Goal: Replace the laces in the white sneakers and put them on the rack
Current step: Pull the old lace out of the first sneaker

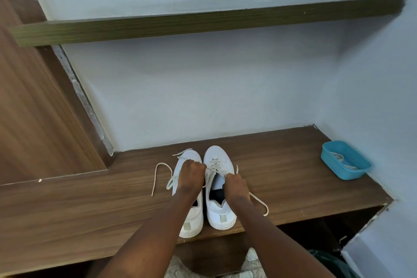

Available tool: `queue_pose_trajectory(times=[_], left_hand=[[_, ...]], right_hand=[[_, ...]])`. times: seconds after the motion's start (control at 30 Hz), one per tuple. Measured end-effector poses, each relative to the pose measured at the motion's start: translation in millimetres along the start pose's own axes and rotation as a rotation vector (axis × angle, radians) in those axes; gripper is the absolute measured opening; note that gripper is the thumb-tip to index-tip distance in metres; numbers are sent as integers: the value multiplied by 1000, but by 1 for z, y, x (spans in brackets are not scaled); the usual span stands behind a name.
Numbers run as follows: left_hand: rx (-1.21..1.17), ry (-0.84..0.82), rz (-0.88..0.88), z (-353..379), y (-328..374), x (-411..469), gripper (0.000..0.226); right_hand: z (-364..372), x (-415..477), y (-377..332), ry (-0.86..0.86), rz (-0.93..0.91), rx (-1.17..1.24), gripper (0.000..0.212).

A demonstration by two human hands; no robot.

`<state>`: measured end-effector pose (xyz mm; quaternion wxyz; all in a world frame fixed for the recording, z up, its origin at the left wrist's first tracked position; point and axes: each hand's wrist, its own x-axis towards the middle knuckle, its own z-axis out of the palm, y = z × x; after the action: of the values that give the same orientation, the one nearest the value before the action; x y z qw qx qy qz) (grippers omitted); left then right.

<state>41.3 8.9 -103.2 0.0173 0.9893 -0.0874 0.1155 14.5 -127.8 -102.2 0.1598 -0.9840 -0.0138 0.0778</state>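
Two white sneakers stand side by side on the wooden shelf [282, 165], toes toward the wall. The right sneaker [220, 207] has a pale lace threaded through its front eyelets. My left hand [190, 176] lies over the left sneaker [191, 221] and pinches a lace end beside the right sneaker's eyelets. My right hand [234, 187] grips the other lace end at the right sneaker's opening; its tail [259, 201] trails off to the right. A loose lace [158, 174] lies curled on the shelf left of the left sneaker.
A blue plastic tub [345, 162] holding pale laces sits at the shelf's right end against the wall. An upper wooden shelf [203, 25] runs overhead. A wooden panel [33, 108] stands at left. Below the shelf edge are dark space and patterned fabric [250, 262].
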Motion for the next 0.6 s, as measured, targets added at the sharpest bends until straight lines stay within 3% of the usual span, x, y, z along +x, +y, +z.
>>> queue_pose_trajectory(times=[0.27, 0.4, 0.47, 0.57, 0.6], left_hand=[[111, 77, -88, -10, -7, -9, 40], [52, -46, -83, -16, 6, -10, 17], [27, -14, -27, -10, 9, -6, 28], [28, -124, 33, -12, 20, -2, 16], [28, -137, 31, -5, 20, 1, 25]], right_hand=[[-1, -1, 1, 3, -21, -5, 29], [-2, -2, 2, 1, -17, -13, 28], [-2, -1, 2, 6, -23, -12, 29], [-3, -2, 2, 4, -31, -16, 29], [-2, -2, 2, 7, -32, -17, 29]])
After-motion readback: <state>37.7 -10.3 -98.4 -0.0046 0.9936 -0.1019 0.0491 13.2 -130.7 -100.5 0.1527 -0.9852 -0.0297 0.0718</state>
